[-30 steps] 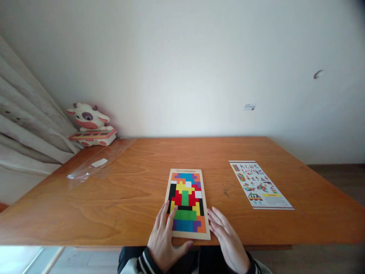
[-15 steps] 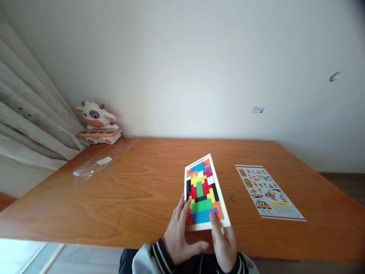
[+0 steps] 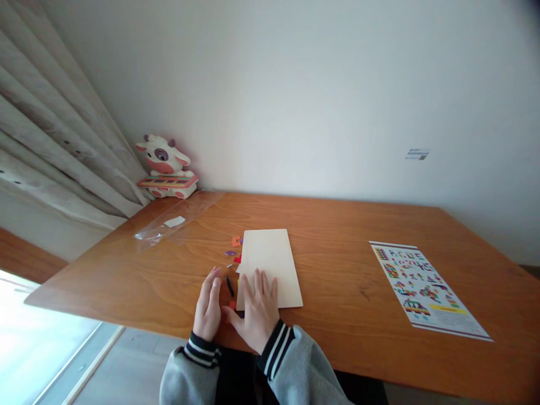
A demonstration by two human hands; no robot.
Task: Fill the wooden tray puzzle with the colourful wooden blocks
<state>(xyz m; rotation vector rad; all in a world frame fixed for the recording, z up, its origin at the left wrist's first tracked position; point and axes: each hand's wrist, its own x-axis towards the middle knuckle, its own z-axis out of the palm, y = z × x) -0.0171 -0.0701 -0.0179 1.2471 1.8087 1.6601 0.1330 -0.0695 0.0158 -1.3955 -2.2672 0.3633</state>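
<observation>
I have my right grip (image 3: 258, 312) laid palm down over the near part of the pale board (image 3: 268, 253), its fingers apart and outstretched on the plain surface; the board sits near the middle of the worktop (image 3: 337, 247), blank side up, towards my edge; my left grip (image 3: 206, 309) is apart too, loosely cupped just beyond the board's left side, and I cannot tell whether it touches any of the pieces.

Those pieces peep out along that left edge: an orange piece (image 3: 236, 241) at the far end, then a purple piece (image 3: 230, 253), then a red piece (image 3: 237, 259); a black piece (image 3: 229, 286) slants between my left grip and the board; a red-orange piece (image 3: 232, 305) lies close to my right thumb, whether touching or not I cannot say.

Well apart on the right is a printed sheet (image 3: 426, 289); at the far left rests a clear plastic bag (image 3: 194, 214) with a white label (image 3: 174, 221), and just behind it sits a cow toy (image 3: 166, 163) with a keyboard, near the curtain (image 3: 76, 135).
</observation>
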